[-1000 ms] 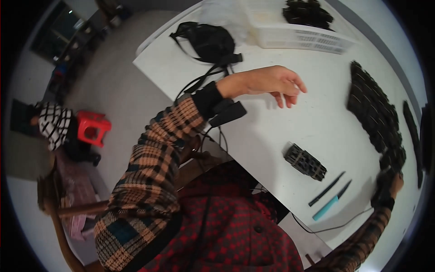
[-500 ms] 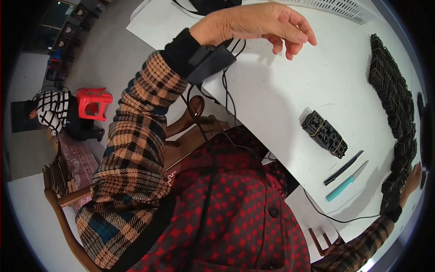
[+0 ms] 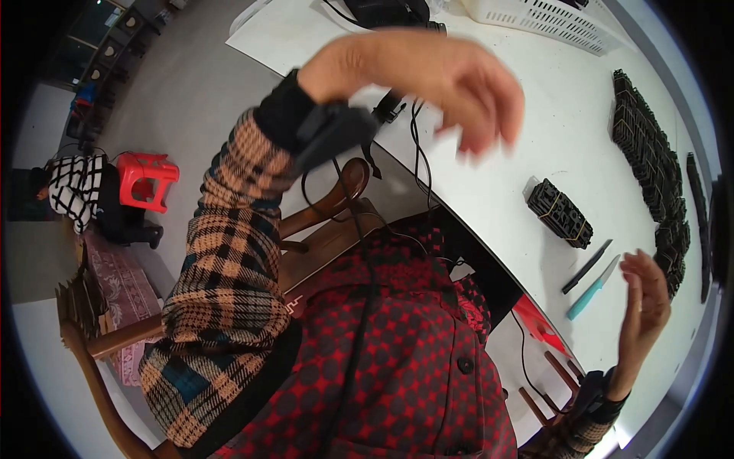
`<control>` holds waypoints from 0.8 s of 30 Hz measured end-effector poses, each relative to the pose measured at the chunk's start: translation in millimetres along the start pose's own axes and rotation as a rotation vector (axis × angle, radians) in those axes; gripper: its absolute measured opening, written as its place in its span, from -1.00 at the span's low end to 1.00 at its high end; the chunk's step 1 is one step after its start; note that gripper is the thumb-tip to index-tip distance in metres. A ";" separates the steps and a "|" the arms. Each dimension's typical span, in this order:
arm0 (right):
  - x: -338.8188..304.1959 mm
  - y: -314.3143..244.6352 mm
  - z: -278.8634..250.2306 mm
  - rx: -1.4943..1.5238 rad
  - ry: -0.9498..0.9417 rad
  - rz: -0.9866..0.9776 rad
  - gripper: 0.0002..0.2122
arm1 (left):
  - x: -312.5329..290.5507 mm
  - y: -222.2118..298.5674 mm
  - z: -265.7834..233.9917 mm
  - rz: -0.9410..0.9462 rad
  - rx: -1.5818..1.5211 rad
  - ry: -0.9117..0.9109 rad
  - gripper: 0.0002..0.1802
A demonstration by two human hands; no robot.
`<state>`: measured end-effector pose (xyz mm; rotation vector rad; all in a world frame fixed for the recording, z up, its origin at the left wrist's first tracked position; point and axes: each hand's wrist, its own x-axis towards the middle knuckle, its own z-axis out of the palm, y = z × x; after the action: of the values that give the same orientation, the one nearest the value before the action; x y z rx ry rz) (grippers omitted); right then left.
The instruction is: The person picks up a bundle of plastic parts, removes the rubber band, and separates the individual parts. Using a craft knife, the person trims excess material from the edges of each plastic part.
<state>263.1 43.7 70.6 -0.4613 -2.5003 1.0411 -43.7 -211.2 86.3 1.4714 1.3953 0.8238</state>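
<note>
Fingers (image 3: 509, 103) of left hand (image 3: 417, 69) and right hand (image 3: 642, 306) were seen loosely curled, empty, with the banded black bundle (image 3: 560, 214) noted on the table (image 3: 497, 203) between, and clearance from the turquoise-handled knife (image 3: 586, 300) was judged prudent

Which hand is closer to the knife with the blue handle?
Right. The right hand is just right of the knife; the left hand is farther, to its upper left.
</note>
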 end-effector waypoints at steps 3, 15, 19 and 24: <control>-7.0 -32.1 20.1 -0.031 -0.115 -0.013 -0.76 | -23.2 16.1 65.3 0.369 -0.176 -0.449 -0.76; -31.7 -76.2 25.1 -0.128 -0.186 -0.054 -0.83 | -74.8 51.8 102.8 0.525 0.311 -0.500 -0.85; -28.4 -81.7 24.9 -0.138 -0.194 -0.101 -0.83 | -89.0 60.7 104.4 0.700 0.298 0.208 -0.87; -27.2 -81.7 14.5 -0.162 -0.254 -0.117 -0.81 | -101.2 53.5 116.5 0.930 0.195 0.891 -0.72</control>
<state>267.8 -31.7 114.5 -0.2367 -2.8119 0.9053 69.6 -327.1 106.7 2.0489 1.3558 2.1736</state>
